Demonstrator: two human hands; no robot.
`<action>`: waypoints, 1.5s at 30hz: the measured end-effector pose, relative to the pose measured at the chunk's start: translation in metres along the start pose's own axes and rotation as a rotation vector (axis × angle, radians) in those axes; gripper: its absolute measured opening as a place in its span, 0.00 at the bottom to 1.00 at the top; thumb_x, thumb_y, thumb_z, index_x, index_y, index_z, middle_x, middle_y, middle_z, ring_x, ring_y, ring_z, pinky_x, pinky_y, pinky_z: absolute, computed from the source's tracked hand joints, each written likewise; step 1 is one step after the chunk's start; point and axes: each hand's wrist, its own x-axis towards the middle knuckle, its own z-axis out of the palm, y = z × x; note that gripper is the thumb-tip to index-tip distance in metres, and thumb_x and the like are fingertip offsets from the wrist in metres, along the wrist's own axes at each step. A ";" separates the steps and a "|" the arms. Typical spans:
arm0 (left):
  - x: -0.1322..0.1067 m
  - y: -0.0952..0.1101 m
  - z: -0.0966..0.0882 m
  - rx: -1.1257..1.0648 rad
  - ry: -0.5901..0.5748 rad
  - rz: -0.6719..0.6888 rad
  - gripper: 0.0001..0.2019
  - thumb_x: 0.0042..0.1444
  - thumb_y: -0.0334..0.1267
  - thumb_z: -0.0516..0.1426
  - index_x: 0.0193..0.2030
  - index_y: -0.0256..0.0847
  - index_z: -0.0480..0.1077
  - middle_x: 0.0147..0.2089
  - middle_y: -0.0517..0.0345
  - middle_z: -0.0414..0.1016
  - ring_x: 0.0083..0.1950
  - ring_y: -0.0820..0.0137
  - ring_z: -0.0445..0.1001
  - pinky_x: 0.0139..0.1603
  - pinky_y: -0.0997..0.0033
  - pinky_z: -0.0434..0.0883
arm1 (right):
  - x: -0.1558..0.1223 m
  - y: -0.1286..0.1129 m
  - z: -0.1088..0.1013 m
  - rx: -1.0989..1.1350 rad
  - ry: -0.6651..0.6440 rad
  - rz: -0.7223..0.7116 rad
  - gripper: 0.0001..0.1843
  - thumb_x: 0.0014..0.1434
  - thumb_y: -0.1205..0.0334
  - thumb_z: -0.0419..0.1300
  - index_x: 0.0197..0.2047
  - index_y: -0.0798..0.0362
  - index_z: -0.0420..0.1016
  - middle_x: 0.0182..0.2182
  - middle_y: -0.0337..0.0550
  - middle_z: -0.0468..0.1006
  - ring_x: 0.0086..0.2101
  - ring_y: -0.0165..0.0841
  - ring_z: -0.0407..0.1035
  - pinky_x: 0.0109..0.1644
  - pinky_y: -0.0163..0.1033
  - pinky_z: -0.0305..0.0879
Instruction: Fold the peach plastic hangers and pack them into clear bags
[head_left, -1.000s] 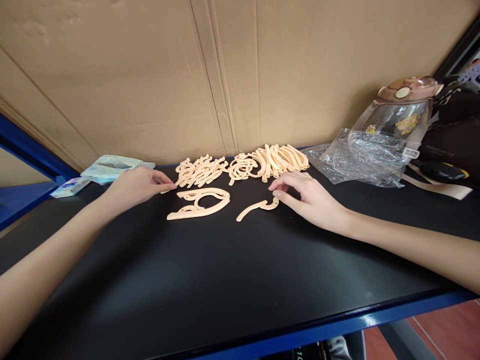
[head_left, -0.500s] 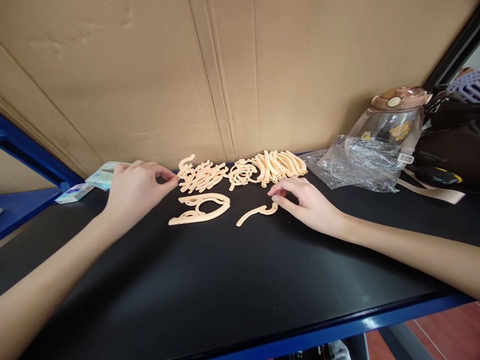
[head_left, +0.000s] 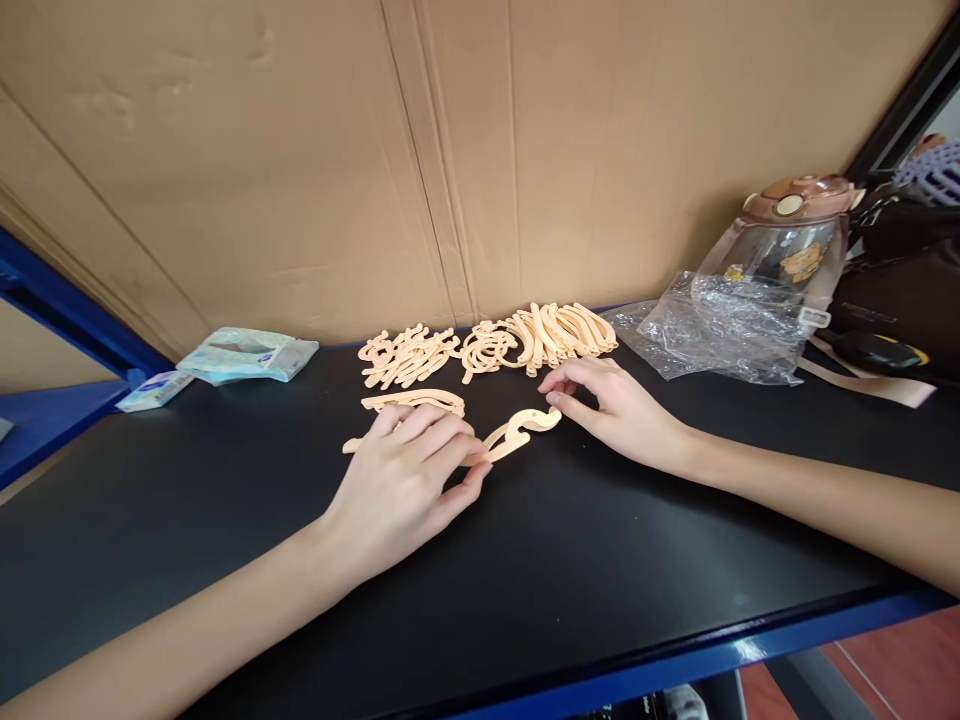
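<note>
Two peach-coloured hook-shaped plastic pieces, apparently folding-hanger hook pieces (head_left: pixel 531 418), lie partly over each other between my hands. My left hand (head_left: pixel 412 480) pinches the lower left end between thumb and fingers. At the upper right end, my right hand (head_left: pixel 600 405) has its thumb and forefinger closed on the tip. Partly hidden behind my left hand is a folded peach hanger (head_left: pixel 420 398) on the black tabletop (head_left: pixel 585 560). Beyond the hands sit a pile of small hook pieces (head_left: pixel 411 358), a cluster of curved rings (head_left: pixel 489 348) and a row of long hanger arms (head_left: pixel 566 332).
A crumpled clear plastic bag (head_left: pixel 720 325) lies before a strapped water bottle (head_left: pixel 795 240) at the right, beside a dark bag (head_left: pixel 900 280). Tissue packs (head_left: pixel 247 354) are at the left. A cardboard wall (head_left: pixel 300 180) rises behind; a blue edge (head_left: pixel 675 670) runs along the front.
My left hand has moved right and toward me from the small pile, bringing a hook piece against the one in my right hand. My right hand has barely moved.
</note>
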 end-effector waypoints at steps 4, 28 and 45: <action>-0.001 -0.007 0.008 -0.043 -0.002 0.071 0.05 0.63 0.33 0.55 0.36 0.42 0.71 0.37 0.62 0.79 0.41 0.68 0.73 0.42 0.65 0.58 | 0.000 0.000 0.001 -0.005 -0.014 -0.001 0.06 0.63 0.64 0.54 0.39 0.52 0.73 0.32 0.39 0.78 0.38 0.35 0.70 0.48 0.43 0.60; -0.003 -0.013 0.014 -0.118 -0.035 0.147 0.11 0.67 0.34 0.52 0.49 0.41 0.74 0.45 0.61 0.80 0.47 0.66 0.72 0.49 0.64 0.60 | 0.083 -0.004 0.009 -0.495 -0.088 -0.136 0.14 0.67 0.59 0.51 0.43 0.56 0.76 0.41 0.48 0.78 0.43 0.38 0.69 0.48 0.41 0.60; -0.006 -0.014 0.017 -0.127 -0.024 0.168 0.08 0.67 0.33 0.52 0.45 0.38 0.73 0.42 0.60 0.79 0.47 0.67 0.71 0.50 0.64 0.60 | 0.154 0.003 0.032 -0.431 -0.209 0.099 0.18 0.64 0.56 0.58 0.55 0.54 0.70 0.52 0.48 0.73 0.46 0.37 0.71 0.49 0.49 0.71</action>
